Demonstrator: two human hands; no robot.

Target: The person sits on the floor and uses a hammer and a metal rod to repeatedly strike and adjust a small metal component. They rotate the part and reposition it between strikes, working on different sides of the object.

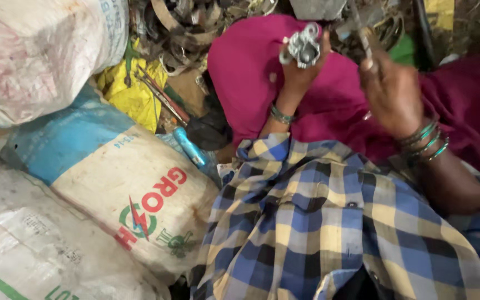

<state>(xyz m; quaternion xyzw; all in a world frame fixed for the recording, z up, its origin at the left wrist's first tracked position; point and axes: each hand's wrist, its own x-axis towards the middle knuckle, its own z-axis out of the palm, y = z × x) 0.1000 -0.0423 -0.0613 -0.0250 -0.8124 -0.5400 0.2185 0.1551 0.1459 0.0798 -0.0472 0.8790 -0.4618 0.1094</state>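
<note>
My left hand is raised over my magenta-clad knee and grips a small grey metal fitting with several round openings. My right hand is closed around the handle of a thin metal tool whose upper end points toward the scrap pile. The tool's tip sits just right of the fitting; whether they touch is not clear. Green bangles ring both wrists. A blue, yellow and black checked shirt covers my lap below.
Large woven sacks lie stacked at the left, one white and blue with red and green print. A yellow bag, a blue-handled tool and long-handled pliers lie between sacks and knee. Scrap metal is piled at the top.
</note>
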